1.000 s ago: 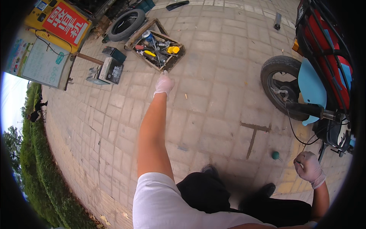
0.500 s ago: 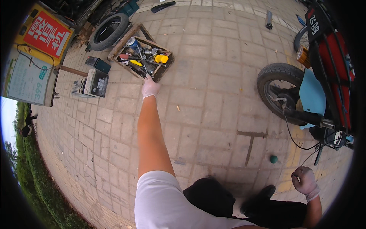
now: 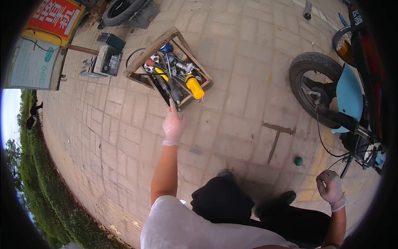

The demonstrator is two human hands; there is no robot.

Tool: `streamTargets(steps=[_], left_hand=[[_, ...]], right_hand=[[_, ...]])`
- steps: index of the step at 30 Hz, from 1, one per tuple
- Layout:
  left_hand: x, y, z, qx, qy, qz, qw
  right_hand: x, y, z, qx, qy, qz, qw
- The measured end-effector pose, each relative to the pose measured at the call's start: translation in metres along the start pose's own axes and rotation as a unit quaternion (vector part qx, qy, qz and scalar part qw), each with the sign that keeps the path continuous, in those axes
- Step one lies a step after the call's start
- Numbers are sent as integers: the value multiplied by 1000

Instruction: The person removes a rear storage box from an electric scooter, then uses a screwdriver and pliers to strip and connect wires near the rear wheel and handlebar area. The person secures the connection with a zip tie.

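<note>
Tool crate, upper centre, could spill if jerked
The left hand, one finger out, is at its lower corner, hold unclear; the overhanging yellow piece could drop. Lower right, the right hand is curled narrow, contents unclear.

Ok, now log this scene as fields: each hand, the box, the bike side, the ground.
Left hand: gloved, finger stretched toward the near corner of the tool box; contact unclear
Right hand: gloved, fingers curled beside a thin cable
Tool box: wooden, holding tools and a yellow object
Bike side: black-tyred wheel, light blue panel
Ground: paving bricks, green ball near the right hand
</note>
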State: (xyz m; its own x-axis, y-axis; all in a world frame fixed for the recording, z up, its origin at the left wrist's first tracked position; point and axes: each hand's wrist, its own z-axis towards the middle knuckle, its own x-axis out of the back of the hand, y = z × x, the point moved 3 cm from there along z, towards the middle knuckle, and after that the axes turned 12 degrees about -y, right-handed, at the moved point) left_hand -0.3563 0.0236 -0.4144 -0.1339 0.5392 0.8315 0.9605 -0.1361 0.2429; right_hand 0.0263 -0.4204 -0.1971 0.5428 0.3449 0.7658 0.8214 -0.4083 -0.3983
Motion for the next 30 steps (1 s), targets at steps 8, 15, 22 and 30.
streamTargets(steps=[8, 15, 22, 30], left_hand=[[-20, -35, -40, -1, 60, 8, 998], [-14, -31, -46, 69, 38, 27, 997], [19, 89, -30, -193, 182, 56, 963], [0, 122, 43, -7, -62, 207, 976]], right_hand=[[1, 4, -21, 18, 7, 14, 1000], [-10, 16, -55, 1, -16, 62, 998], [-2, 2, -52, 19, -8, 76, 997], [8, -4, -63, 45, -15, 86, 995]])
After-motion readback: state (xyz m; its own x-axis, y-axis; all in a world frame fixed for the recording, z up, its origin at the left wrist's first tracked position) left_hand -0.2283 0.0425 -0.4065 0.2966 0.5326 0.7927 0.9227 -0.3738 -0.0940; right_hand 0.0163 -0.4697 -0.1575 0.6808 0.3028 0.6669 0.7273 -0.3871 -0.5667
